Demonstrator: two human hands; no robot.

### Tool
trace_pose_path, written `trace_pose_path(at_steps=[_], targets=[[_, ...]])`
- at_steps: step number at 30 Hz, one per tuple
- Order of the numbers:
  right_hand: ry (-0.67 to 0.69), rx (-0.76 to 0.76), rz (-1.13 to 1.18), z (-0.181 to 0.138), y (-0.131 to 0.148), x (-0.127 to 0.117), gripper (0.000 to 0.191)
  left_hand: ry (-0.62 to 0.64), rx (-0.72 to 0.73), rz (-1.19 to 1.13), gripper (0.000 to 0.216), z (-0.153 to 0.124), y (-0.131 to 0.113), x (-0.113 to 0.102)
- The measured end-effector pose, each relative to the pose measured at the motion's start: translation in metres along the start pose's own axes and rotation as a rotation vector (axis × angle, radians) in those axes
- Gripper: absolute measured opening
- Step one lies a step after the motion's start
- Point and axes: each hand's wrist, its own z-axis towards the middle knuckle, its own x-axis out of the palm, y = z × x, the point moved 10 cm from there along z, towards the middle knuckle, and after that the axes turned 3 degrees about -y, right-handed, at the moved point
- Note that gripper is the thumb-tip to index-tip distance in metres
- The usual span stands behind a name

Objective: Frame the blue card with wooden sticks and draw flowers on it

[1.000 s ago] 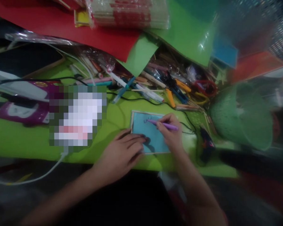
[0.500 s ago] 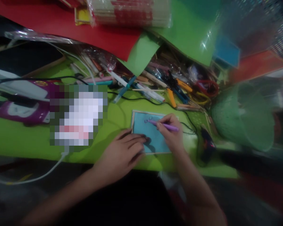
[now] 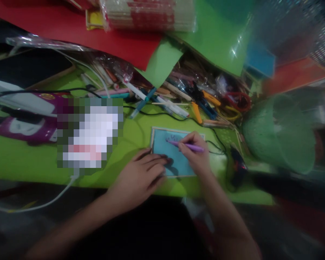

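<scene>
A small blue board [image 3: 176,162] with thin pale wooden strips along its edges lies on the green table [image 3: 127,133]. Dark handwritten marks [image 3: 172,138] show near its upper left. My right hand [image 3: 197,155] is closed around a purple pen [image 3: 193,147], its tip against the board close to the marks. Stretched out over the board's lower left corner is my left hand [image 3: 143,171], fingers flat and holding nothing. Part of the board's right side is hidden under my right hand.
A blurred-out bright device [image 3: 94,130] with a white cable lies left, beside a purple power strip [image 3: 29,126]. Pens, sticks and orange-handled pliers [image 3: 204,101] are heaped behind the board. A green bucket [image 3: 278,133] stands right, near a dark glue gun-like object [image 3: 237,166].
The row of marks on the blue board has grown a little. My right hand and the pen have shifted very slightly; my left hand stays where it was.
</scene>
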Motion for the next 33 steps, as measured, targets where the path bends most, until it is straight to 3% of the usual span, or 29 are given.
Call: trace_pose_path(at_steps=[15,33], targets=[[-0.029,-0.019,0.019,0.0009,-0.0010,-0.0026,0.021,0.010,0.001,-0.007,0.013,0.0004,-0.0006,-0.0002],[-0.006,-0.013,-0.012,0.0019,-0.0010,0.0001,0.015,0.014,-0.005,-0.017,0.016,0.0001,0.0004,0.0005]])
